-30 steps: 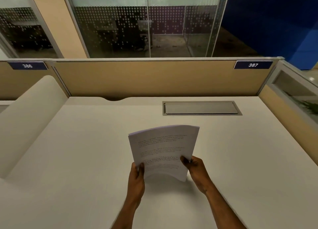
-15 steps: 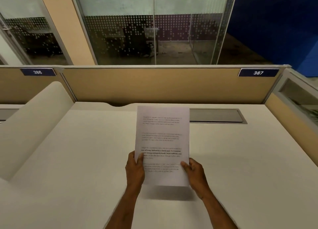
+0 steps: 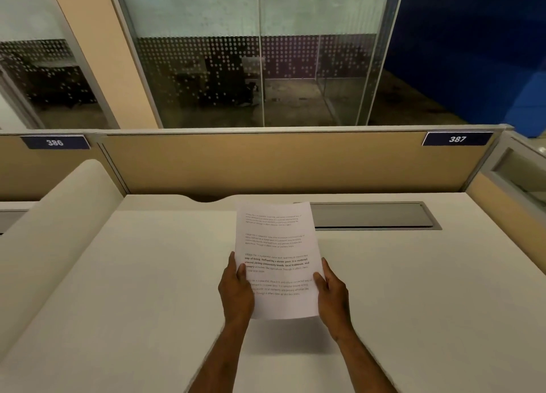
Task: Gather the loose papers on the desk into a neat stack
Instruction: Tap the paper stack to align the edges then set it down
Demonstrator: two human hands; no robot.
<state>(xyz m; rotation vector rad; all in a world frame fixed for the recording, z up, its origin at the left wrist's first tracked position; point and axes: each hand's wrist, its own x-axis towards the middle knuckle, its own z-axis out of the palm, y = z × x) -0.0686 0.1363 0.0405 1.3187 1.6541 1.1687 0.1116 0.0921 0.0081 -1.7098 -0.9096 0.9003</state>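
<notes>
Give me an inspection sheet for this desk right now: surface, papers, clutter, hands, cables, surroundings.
Surface: pale white desk, bare apart from a grey metal flap at the back.
Job's things: white printed paper stack, upright, edges aligned, held above the desk.
Clutter: nothing seen.
Hands: left hand and right hand grip the stack's side edges.
Cables: nothing seen.
Surroundings: tan partition panel, number plates 386 and 387, glass wall behind.

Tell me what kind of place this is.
Most likely an open-plan office. The white desk is a cubicle seat fenced by a tan partition with numbered plates, 386 and 387. Behind it are glass walls, and both hands hold printed papers.
</notes>
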